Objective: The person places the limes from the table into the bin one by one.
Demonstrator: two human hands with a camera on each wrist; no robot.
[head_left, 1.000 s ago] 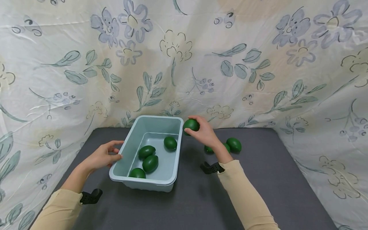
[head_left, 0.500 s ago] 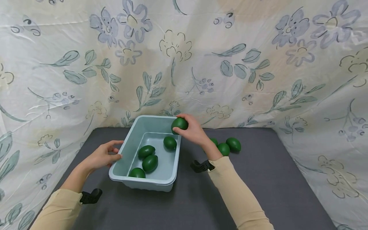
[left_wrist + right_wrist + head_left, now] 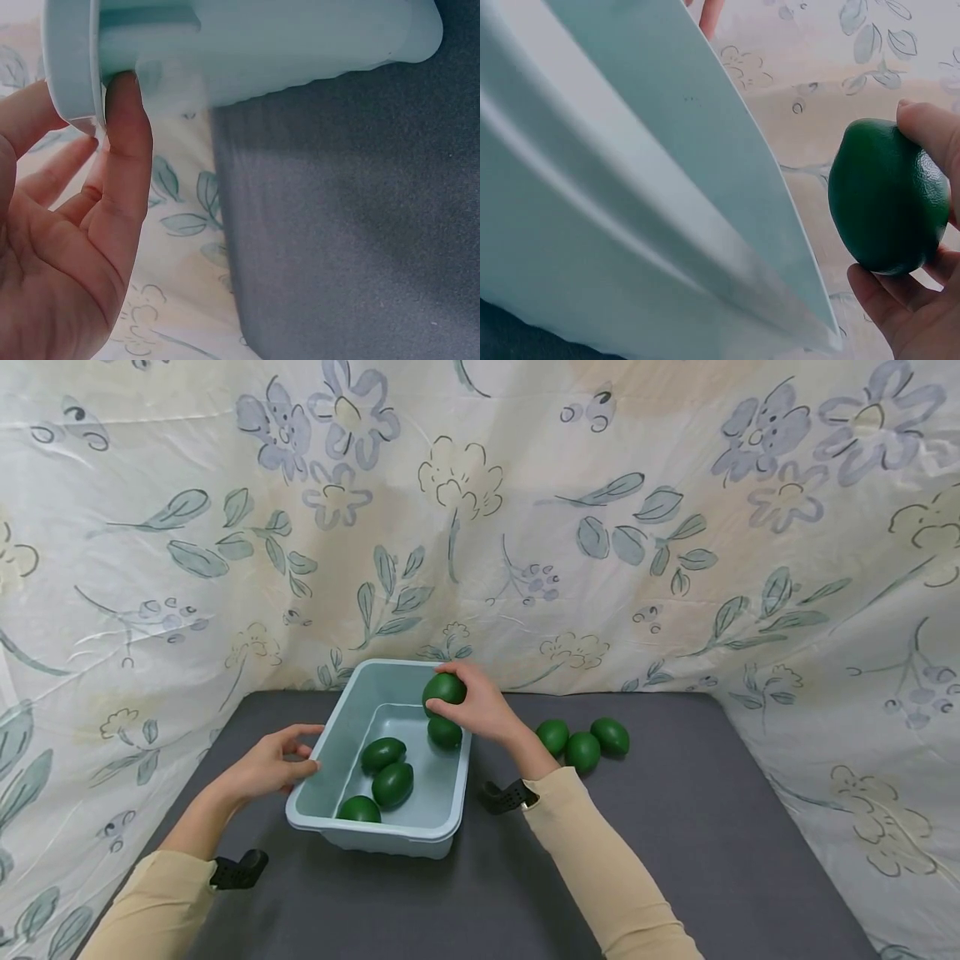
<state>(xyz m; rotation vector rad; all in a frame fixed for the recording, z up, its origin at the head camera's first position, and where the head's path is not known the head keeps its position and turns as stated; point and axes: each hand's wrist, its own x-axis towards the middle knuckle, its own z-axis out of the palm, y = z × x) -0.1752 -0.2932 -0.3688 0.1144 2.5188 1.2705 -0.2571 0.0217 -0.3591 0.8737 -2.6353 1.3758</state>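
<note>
A pale blue plastic tub stands on the dark grey tabletop, several green limes lying on its floor. My left hand grips the tub's left rim; the left wrist view shows fingers on both sides of that rim. Over the far right corner of the tub, my right hand holds another lime between thumb and fingers. In the right wrist view this glossy lime is beyond the tub's edge, gripped from the right.
Three more limes sit close together on the table, right of the tub and beside my right forearm. A floral cloth hangs behind the table and along both sides.
My right hand has carried its lime leftward, from outside the tub's right rim to above the inside. The left hand stays at the left rim, and the tub has hardly moved.
</note>
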